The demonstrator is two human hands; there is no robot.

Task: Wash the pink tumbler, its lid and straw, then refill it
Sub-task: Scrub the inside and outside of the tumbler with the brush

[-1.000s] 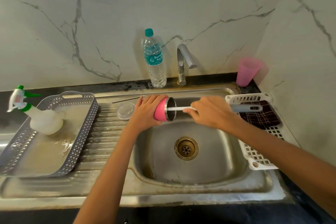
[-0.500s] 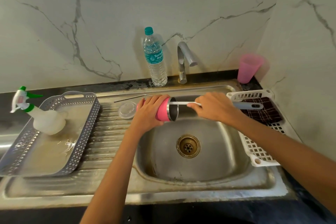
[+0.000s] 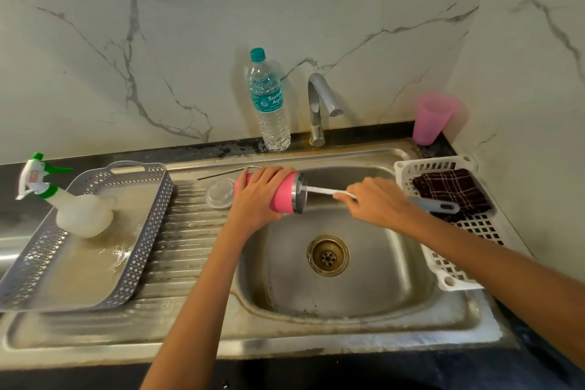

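Brush has slid a touch further out of the tumbler mouth, the right hand (image 3: 376, 199) drawn back with it.
The left hand (image 3: 258, 196) wraps its grip round the pink tumbler (image 3: 281, 196), held sideways over the sink's (image 3: 380, 279) far-left corner. The right grip pinches the bottle brush (image 3: 323, 191) by its shaft. Wet steel, probably slick but sturdy, so hold the pink mid-body. The clear lid (image 3: 220, 198) and metal straw (image 3: 228, 170) wait on the draining board (image 3: 190, 247), left.

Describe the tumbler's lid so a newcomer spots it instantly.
Find the ribbed steel drainboard left of the basin. Between the grey perforated tray and the left hand gripping the pink tumbler lies a round clear plastic lid. Unlike the thin metal straw behind it, it is a flat disc.
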